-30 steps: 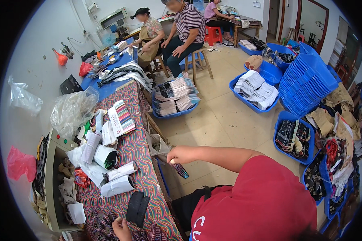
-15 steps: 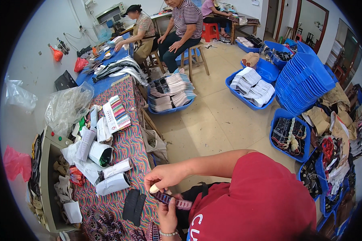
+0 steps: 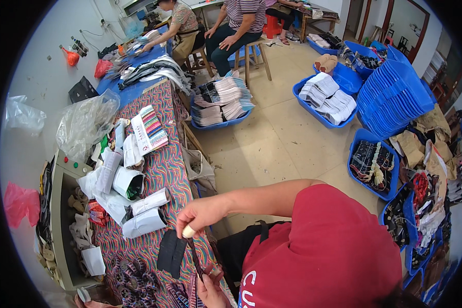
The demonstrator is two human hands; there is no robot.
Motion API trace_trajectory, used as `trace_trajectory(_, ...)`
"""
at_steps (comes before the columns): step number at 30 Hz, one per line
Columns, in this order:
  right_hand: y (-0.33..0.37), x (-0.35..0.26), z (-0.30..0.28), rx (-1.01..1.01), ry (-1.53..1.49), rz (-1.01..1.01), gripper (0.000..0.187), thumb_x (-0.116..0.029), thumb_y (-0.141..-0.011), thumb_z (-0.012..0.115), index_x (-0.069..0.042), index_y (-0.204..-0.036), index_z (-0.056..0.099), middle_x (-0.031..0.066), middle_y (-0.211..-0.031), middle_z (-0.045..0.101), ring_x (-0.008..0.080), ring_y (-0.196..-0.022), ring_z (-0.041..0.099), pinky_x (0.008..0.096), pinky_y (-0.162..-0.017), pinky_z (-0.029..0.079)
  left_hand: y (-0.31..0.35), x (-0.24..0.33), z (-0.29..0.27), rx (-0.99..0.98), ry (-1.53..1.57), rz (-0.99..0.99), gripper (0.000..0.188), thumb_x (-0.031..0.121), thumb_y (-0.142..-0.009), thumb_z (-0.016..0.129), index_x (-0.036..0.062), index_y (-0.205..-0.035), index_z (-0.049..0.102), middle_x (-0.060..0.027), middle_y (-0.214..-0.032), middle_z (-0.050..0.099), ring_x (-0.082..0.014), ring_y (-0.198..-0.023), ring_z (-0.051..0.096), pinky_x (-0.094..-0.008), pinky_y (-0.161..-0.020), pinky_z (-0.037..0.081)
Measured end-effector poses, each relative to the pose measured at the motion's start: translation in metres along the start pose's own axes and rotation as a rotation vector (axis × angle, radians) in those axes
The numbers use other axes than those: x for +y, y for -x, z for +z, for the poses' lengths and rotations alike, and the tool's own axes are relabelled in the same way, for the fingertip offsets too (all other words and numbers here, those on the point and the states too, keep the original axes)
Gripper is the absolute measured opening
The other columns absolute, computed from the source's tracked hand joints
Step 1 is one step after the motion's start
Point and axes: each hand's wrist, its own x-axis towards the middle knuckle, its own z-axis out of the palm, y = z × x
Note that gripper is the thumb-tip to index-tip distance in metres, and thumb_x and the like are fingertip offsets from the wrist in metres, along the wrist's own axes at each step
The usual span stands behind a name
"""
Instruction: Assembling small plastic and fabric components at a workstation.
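Note:
A narrow dark patterned woven band (image 3: pixel 196 261) stretches between my two hands above the table edge, seen nearly edge-on. My right hand (image 3: pixel 200 214), with a cream-coloured cover on one digit, pinches its upper end. Lower down, my left hand (image 3: pixel 213 294) grips the other end between thumb and fingers. Just left of the band, flat black pieces (image 3: pixel 172 254) lie on the tabletop. Rolled patterned bands (image 3: pixel 134 281) are heaped at the near left, and more flat strips (image 3: pixel 178 294) lie by my left hand.
Wrapped white bundles (image 3: pixel 143 220) and a colour sample card (image 3: pixel 149 131) lie on the patterned tablecloth (image 3: pixel 161 174). Blue baskets (image 3: pixel 226 123) of stacked pieces stand on the floor, beside nested empty baskets (image 3: pixel 392 100). Several other people sit at the back.
My right hand has moved left and slightly down; my left hand has lowered. The band, earlier showing its patterned face and slanting right, now hangs almost edge-on between them.

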Motion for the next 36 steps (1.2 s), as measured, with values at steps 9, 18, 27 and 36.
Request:
trace_trajectory(9,0.017,0.035,-0.003,-0.015,0.191,0.117,0.017,-0.012,-0.084,0.064,-0.003,-0.099,0.062,0.0005,-0.084,0.062,0.0100,-0.077,0.060,0.0262,-0.066,0.048,0.019,-0.016,-0.018,0.218,-0.302,0.197,0.039,0.019,-0.095,0.052,-0.0046,-0.127,0.050,-0.0171,-0.110,0.062,-0.0235,-0.100,0.060,-0.0315,-0.089,0.047)
trace_trajectory(18,-0.054,0.044,-0.003,0.154,0.830,-0.506,0.015,-0.004,-0.078,0.060,-0.010,-0.089,0.067,0.0050,-0.089,0.062,0.0204,-0.086,0.060,0.0327,-0.076,0.048,-0.037,0.046,-0.082,0.413,-0.965,0.807,0.038,-0.013,-0.074,0.053,0.0003,-0.108,0.063,-0.0137,-0.105,0.063,-0.0295,-0.100,0.060,-0.0354,-0.089,0.045)
trace_trajectory(27,-0.085,0.101,0.009,0.194,1.248,-0.322,0.019,-0.005,-0.078,0.059,-0.016,-0.090,0.067,0.0027,-0.089,0.057,0.0233,-0.087,0.060,0.0369,-0.070,0.051,-0.065,0.031,-0.114,0.426,-1.299,0.635,0.026,-0.001,-0.082,0.058,0.0026,-0.107,0.064,-0.0135,-0.113,0.061,-0.0302,-0.107,0.056,-0.0370,-0.091,0.045)
trace_trajectory(36,-0.119,0.095,0.010,0.108,1.182,-0.439,0.036,-0.014,-0.077,0.065,-0.008,-0.112,0.058,0.0092,-0.100,0.059,0.0295,-0.098,0.057,0.0402,-0.085,0.046,-0.136,0.038,-0.107,0.231,-1.172,0.542,0.057,0.015,-0.072,0.076,0.0003,-0.122,0.053,-0.0177,-0.111,0.058,-0.0307,-0.105,0.056,-0.0358,-0.091,0.044)
